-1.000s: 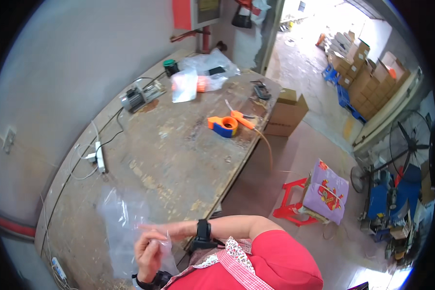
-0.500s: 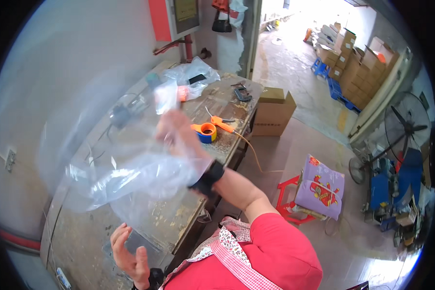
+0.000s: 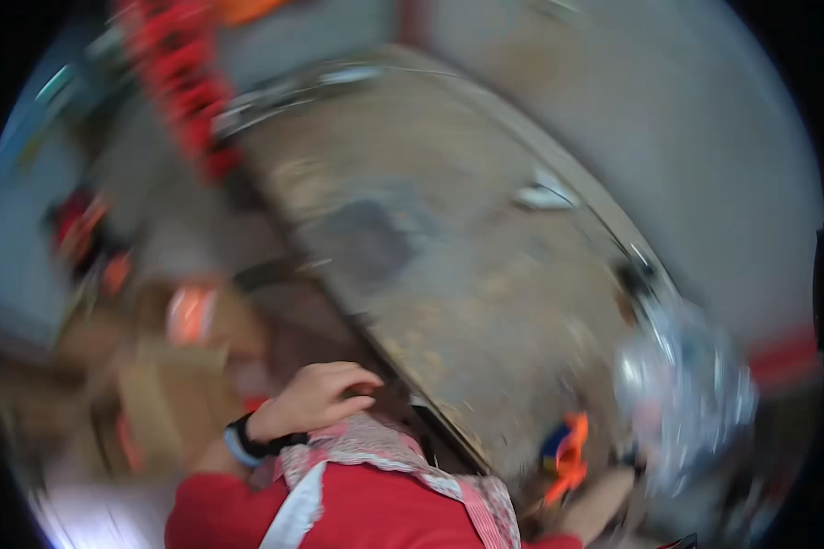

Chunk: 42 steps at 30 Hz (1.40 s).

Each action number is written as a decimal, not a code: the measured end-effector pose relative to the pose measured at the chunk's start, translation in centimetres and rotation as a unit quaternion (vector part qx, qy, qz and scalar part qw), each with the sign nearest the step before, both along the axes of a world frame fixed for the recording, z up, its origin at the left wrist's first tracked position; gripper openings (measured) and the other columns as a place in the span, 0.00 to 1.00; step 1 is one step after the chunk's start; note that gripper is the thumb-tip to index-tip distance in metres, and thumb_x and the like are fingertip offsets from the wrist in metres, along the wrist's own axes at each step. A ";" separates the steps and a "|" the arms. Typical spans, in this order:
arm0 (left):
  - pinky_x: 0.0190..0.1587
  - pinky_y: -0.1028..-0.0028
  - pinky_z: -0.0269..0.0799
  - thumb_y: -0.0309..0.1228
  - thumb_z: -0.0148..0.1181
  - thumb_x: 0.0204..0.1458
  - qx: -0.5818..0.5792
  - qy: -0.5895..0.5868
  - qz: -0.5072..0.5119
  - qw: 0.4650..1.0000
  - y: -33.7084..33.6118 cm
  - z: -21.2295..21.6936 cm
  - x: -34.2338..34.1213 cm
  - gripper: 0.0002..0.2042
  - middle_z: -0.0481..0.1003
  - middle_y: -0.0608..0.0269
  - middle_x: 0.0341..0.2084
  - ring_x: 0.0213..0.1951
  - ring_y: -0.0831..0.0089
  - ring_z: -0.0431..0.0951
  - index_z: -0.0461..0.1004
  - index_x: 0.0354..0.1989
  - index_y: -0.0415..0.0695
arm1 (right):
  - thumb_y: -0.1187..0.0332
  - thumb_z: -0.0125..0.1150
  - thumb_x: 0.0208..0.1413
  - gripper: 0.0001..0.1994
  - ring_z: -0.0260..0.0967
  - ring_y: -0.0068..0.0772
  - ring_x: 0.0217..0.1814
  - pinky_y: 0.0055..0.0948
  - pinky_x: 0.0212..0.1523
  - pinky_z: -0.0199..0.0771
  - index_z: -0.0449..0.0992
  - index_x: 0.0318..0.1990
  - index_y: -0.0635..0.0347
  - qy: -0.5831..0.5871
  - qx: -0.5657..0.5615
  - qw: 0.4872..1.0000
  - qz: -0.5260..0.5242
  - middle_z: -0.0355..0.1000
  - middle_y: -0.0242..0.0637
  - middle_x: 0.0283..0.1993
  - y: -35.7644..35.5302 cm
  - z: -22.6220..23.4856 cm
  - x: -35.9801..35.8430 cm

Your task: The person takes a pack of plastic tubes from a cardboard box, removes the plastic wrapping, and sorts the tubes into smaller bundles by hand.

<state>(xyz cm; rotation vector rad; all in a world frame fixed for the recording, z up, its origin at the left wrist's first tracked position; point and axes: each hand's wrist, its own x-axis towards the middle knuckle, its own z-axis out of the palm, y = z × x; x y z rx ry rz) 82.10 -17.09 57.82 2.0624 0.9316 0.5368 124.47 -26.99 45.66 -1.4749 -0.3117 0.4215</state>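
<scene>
The picture is heavily blurred by motion. My left hand (image 3: 316, 398) lies against my chest at the checked collar of the apron (image 3: 375, 448), with its fingers curled and nothing visible in them. A black watch and a blue band sit on that wrist. My right hand does not show. A crumpled clear plastic bag (image 3: 687, 393) lies at the lower right on the worn workbench (image 3: 449, 274), well away from my left hand. An orange and blue tape dispenser (image 3: 563, 453) lies on the bench close to my body.
A white power strip (image 3: 545, 197) and a dark device (image 3: 632, 274) lie near the wall side of the bench. Brown cardboard boxes (image 3: 169, 393) stand on the floor at the left. A red blurred object (image 3: 178, 82) is at the top left.
The view has swung round sharply, so the bench now runs toward the lower right. The raised hand with the clear plastic bag is gone from sight. One hand has come to my chest.
</scene>
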 end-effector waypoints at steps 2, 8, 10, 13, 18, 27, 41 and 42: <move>0.39 0.66 0.73 0.34 0.58 0.50 0.021 0.022 0.079 0.996 -4.0 -0.6 -2.2 0.13 0.76 0.59 0.32 0.36 0.62 0.78 0.74 0.42 0.43 | 0.63 0.51 0.62 0.09 0.66 0.27 0.37 0.30 0.40 0.67 0.70 0.39 0.59 0.032 -0.069 0.991 0.110 0.68 0.35 0.34 0.8 -3.6 -2.3; 0.39 0.64 0.71 0.35 0.58 0.51 -0.007 0.082 0.404 0.911 -18.6 0.4 -7.6 0.12 0.76 0.60 0.33 0.37 0.62 0.77 0.74 0.42 0.43 | 0.63 0.51 0.62 0.10 0.67 0.29 0.40 0.30 0.43 0.67 0.70 0.41 0.61 0.032 -0.199 0.902 0.383 0.69 0.37 0.37 3.1 -8.6 -9.7; 0.38 0.67 0.73 0.34 0.59 0.51 0.010 0.115 0.497 0.860 -22.3 1.8 -9.6 0.12 0.77 0.63 0.33 0.37 0.64 0.78 0.74 0.42 0.45 | 0.63 0.51 0.62 0.11 0.67 0.30 0.40 0.31 0.44 0.67 0.70 0.42 0.61 0.017 -0.215 0.872 0.440 0.69 0.37 0.38 4.0 -9.0 -12.3; 0.36 0.65 0.73 0.35 0.59 0.50 0.105 0.156 0.641 0.744 -26.9 2.0 -13.6 0.11 0.77 0.60 0.30 0.34 0.63 0.78 0.74 0.41 0.46 | 0.62 0.51 0.62 0.12 0.67 0.31 0.42 0.31 0.45 0.67 0.70 0.43 0.62 0.006 -0.239 0.838 0.491 0.69 0.38 0.40 4.3 -9.8 -15.1; 0.39 0.64 0.74 0.32 0.60 0.49 0.105 0.306 0.696 0.641 -32.2 4.4 -25.3 0.11 0.77 0.58 0.33 0.37 0.56 0.78 0.74 0.40 0.43 | 0.62 0.50 0.62 0.13 0.68 0.33 0.44 0.32 0.48 0.68 0.70 0.45 0.64 -0.028 -0.253 0.818 0.516 0.70 0.40 0.42 5.8 -9.5 -19.6; 0.42 0.62 0.71 0.34 0.63 0.42 0.079 0.485 0.498 0.715 -37.1 -2.6 -47.5 0.19 0.74 0.58 0.42 0.42 0.58 0.75 0.71 0.44 0.45 | 0.62 0.50 0.62 0.16 0.69 0.36 0.49 0.33 0.52 0.68 0.70 0.48 0.67 -0.130 -0.255 0.858 0.427 0.70 0.43 0.46 5.8 -2.2 -23.9; 0.60 0.55 0.55 0.49 0.73 0.24 -0.125 0.322 0.523 0.779 -39.8 -10.9 -49.1 0.46 0.65 0.58 0.54 0.60 0.57 0.59 0.63 0.59 0.51 | 0.76 0.59 0.51 0.14 0.73 0.42 0.45 0.30 0.46 0.73 0.74 0.47 0.60 -0.501 0.104 0.206 0.834 0.74 0.43 0.42 1.1 13.7 -77.7; 0.61 0.55 0.53 0.50 0.74 0.22 -0.166 0.308 0.474 0.808 -39.5 -10.6 -50.6 0.47 0.66 0.59 0.53 0.59 0.58 0.60 0.64 0.58 0.52 | 0.74 0.59 0.51 0.13 0.72 0.47 0.44 0.34 0.44 0.73 0.75 0.46 0.58 -0.479 0.151 0.107 0.858 0.73 0.44 0.42 -1.3 13.3 -81.6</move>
